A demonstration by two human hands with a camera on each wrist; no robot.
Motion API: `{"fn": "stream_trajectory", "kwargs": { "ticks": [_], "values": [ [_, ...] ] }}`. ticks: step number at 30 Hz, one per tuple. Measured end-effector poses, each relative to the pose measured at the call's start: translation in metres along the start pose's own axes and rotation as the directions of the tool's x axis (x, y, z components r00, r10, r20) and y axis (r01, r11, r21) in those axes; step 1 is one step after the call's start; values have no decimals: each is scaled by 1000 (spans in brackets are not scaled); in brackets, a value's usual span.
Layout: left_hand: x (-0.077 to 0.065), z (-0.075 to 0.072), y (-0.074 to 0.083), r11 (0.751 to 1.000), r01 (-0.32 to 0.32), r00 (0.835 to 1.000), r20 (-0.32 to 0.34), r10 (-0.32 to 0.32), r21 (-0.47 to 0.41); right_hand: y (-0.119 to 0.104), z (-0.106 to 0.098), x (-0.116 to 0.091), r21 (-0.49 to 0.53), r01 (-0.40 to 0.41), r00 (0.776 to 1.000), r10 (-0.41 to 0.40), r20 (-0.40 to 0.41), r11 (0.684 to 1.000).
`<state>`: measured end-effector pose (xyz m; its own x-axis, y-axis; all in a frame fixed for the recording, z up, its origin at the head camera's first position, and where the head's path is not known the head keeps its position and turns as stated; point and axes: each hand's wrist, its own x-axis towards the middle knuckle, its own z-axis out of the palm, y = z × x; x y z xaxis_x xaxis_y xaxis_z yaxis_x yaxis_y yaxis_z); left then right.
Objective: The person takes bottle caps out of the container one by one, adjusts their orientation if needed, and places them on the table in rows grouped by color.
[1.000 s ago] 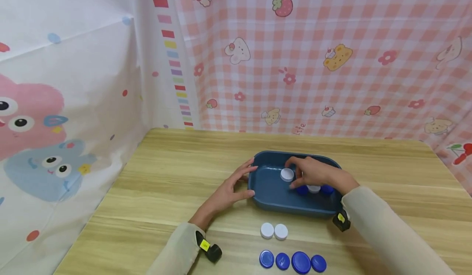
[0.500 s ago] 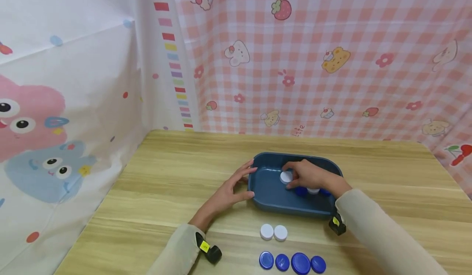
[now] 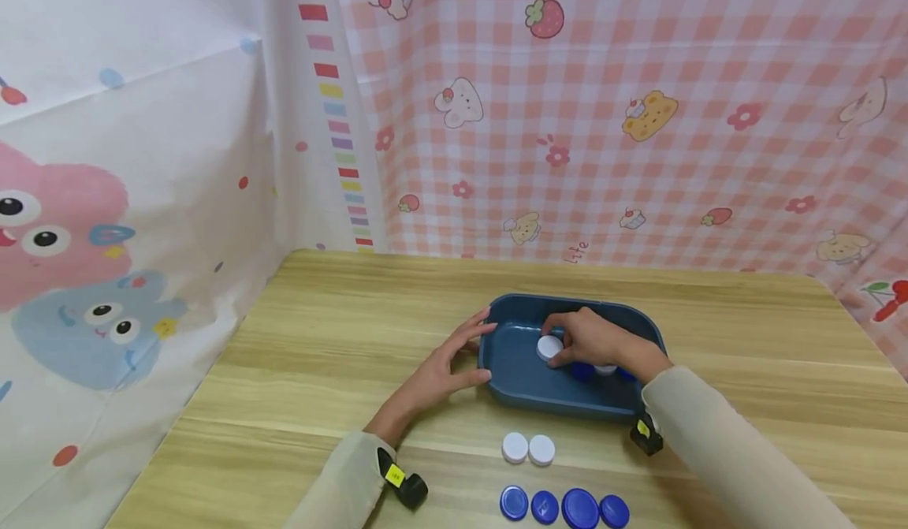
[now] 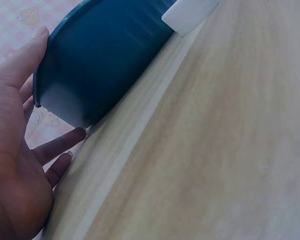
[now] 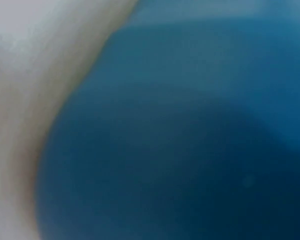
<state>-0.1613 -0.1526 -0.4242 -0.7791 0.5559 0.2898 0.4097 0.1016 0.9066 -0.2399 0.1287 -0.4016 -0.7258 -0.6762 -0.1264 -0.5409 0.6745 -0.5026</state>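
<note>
A dark blue tray (image 3: 525,393) stands on the wooden table. My right hand (image 3: 596,338) reaches into it and pinches a white bottle cap (image 3: 549,348) between thumb and index finger. Partly covered by that hand, a row with a blue cap (image 3: 582,371), a white cap (image 3: 604,370) and another blue cap (image 3: 626,374) lies in the tray. My left hand (image 3: 440,367) is at the tray's left end, fingers spread and extended. Its thumb touches the rim in the left wrist view. The right wrist view is filled by the blurred tray wall (image 5: 140,150); no fingers show there.
In front of the tray lie two white caps (image 3: 528,449) side by side. Nearer still is a row of several blue caps (image 3: 580,508), one larger than the others. A pink checked cloth (image 3: 603,182) hangs behind the table (image 3: 340,316), and a white printed cloth (image 3: 206,158) at left.
The right hand has shifted slightly left and toward the front, and its fingers have closed in on the white cap, which moved a little nearer. The left hand has kept its place.
</note>
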Motion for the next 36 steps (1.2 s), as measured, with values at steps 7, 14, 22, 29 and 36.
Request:
{"fn": "stream_trajectory", "kwargs": {
  "ticks": [7, 14, 22, 29, 36],
  "values": [
    [0, 0, 0, 1000, -3, 1000, 6, 3, 9, -7, -7, -5, -2, 3, 1000, -3, -2, 1000],
    [1, 1, 0, 1000, -14, 1000, 11, 14, 9, -26, -24, -27, -35, 27, 999, -28, -31, 999],
    [0, 0, 0, 1000, -9, 1000, 5, 9, 4, -47, -31, -62, -89, 83, 996, -85, -22, 993],
    [1, -1, -1, 1000, 1, 1000, 11, -1, 9, -61, -26, -86, -111, 110, 994, -112, -11, 988],
    [1, -1, -2, 1000, -10, 1000, 11, 10, 2, -68, -16, -104, -72, 114, 993, -113, 14, 991]
  ]
}}
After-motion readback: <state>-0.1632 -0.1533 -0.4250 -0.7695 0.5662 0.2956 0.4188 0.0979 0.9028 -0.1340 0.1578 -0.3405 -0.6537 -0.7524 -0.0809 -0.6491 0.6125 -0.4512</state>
